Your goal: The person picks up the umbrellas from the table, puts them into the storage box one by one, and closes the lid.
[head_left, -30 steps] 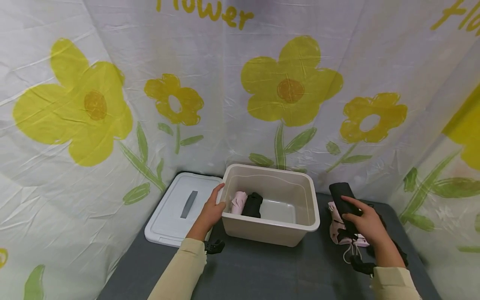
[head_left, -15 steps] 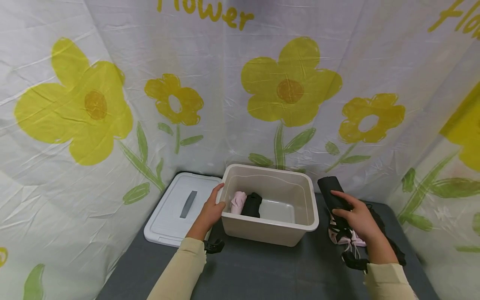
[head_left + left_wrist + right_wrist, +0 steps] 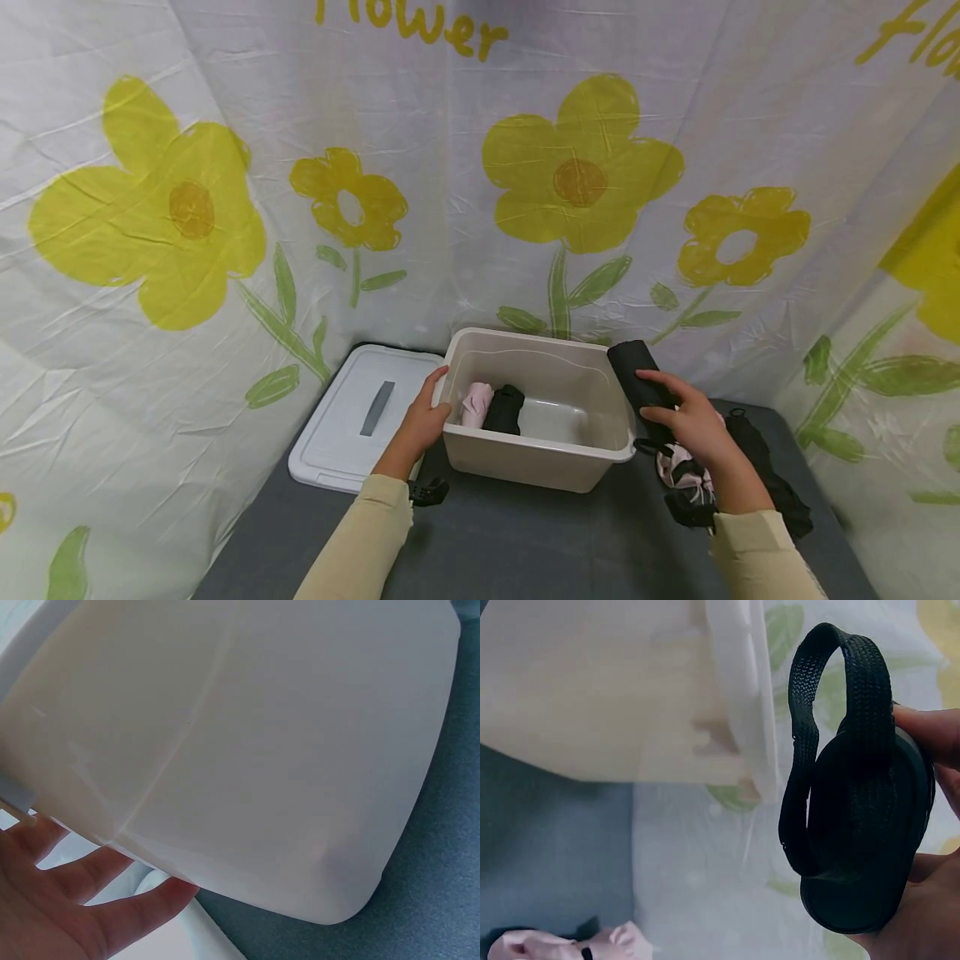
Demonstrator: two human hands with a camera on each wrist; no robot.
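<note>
My right hand [image 3: 693,421] holds a black folding umbrella [image 3: 633,379], thumb and fingers on either side. It slants over the right rim of a beige storage box [image 3: 525,462]. In the right wrist view, the umbrella's oval end [image 3: 855,900] carries a looped wrist strap [image 3: 870,697]. With my left hand [image 3: 423,417] I grip the box's left rim; the left wrist view has its fingers [image 3: 142,907] against the box wall [image 3: 300,750]. Inside the box, at its left end, a rolled pink cloth [image 3: 477,404] lies beside a black bundle [image 3: 504,410].
Left of the box lies its pale lid [image 3: 330,450] with a grey handle [image 3: 377,408]. Pink fabric with cords [image 3: 678,467] and a black item [image 3: 772,475] lie on the dark table at the right, partly behind my right arm. A flower-printed curtain [image 3: 450,275] hangs behind.
My right hand has carried the umbrella leftward, from above the pink fabric to the box's right rim. My left hand has stayed on the left rim.
</note>
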